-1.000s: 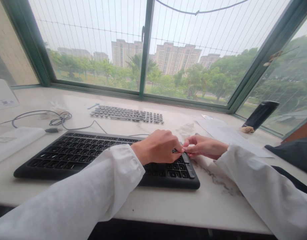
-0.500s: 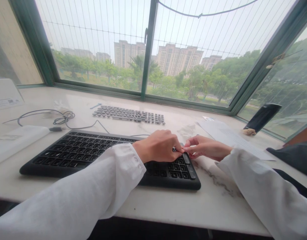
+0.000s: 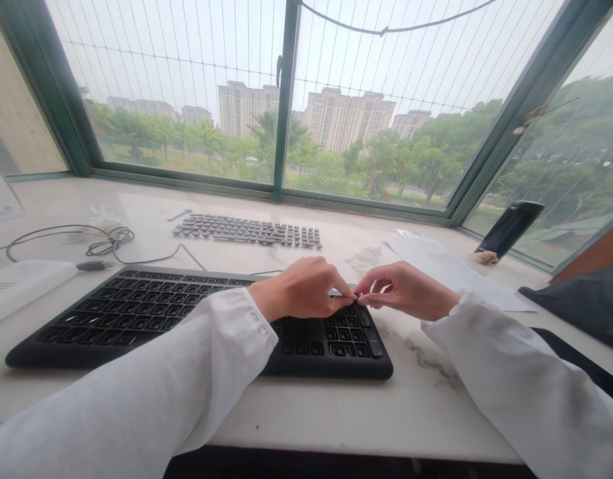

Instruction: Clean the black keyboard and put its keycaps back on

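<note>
A black keyboard (image 3: 166, 299) is lying on a marble-patterned counter (image 3: 286, 416), its long axis running left to right across the wearer's front, many of its positions showing bare sockets. Two hands are meeting at its far right corner, so most of the board is stretching away to their left. The left hand (image 3: 301, 289), the nearer to its bulk, is bending over the keys with thumb and forefinger drawn together; the right hand (image 3: 410, 289) is reaching in from beyond the right edge, fingers curled, tips almost touching the other's. Whether either is gripping the small dark spot between them, one cannot tell. Loose keycaps (image 3: 251, 231) are lying in rows beyond the board, ahead and to the left of the hands, nearer the left one. The left sleeve (image 3: 211, 372) is covering the board's middle front, and the left hand is hiding sockets beneath it. A white box (image 3: 26, 286) is running out of frame at left; the keycaps' lettering is proving too small to read.
</note>
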`<state>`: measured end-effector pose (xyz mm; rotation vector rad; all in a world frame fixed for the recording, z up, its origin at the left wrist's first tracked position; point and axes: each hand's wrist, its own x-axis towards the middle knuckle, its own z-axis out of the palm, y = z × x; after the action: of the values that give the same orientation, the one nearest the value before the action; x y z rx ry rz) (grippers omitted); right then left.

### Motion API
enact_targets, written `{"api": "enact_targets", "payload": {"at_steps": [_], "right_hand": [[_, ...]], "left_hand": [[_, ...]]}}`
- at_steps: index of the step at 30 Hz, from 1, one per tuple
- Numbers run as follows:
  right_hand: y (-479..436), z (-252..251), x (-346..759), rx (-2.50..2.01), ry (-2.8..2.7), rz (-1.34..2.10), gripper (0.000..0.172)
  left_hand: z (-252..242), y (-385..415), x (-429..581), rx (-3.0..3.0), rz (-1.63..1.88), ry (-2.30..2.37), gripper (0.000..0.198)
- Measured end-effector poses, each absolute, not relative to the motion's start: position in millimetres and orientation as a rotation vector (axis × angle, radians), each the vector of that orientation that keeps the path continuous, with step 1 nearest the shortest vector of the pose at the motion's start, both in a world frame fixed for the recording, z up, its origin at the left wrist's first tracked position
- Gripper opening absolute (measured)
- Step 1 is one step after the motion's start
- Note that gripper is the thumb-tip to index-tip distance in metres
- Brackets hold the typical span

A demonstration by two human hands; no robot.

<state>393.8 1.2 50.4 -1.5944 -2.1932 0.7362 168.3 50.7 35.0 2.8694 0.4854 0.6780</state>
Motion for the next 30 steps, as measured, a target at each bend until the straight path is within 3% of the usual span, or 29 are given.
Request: {"api": "enact_targets", "payload": {"at_steps": [16, 30], "right_hand": [[1.4, 50.1, 394.5, -1.601, -2.167, 0.819, 0.037], [1.7, 46.0, 389.8, -1.648, -1.847, 1.165, 0.04]], "left_hand": [[33.2, 51.7, 168.2, 2.95, 0.677, 0.428, 0.023], [37.0, 45.4, 168.4, 2.981, 0.66, 0.425, 0.024]]}}
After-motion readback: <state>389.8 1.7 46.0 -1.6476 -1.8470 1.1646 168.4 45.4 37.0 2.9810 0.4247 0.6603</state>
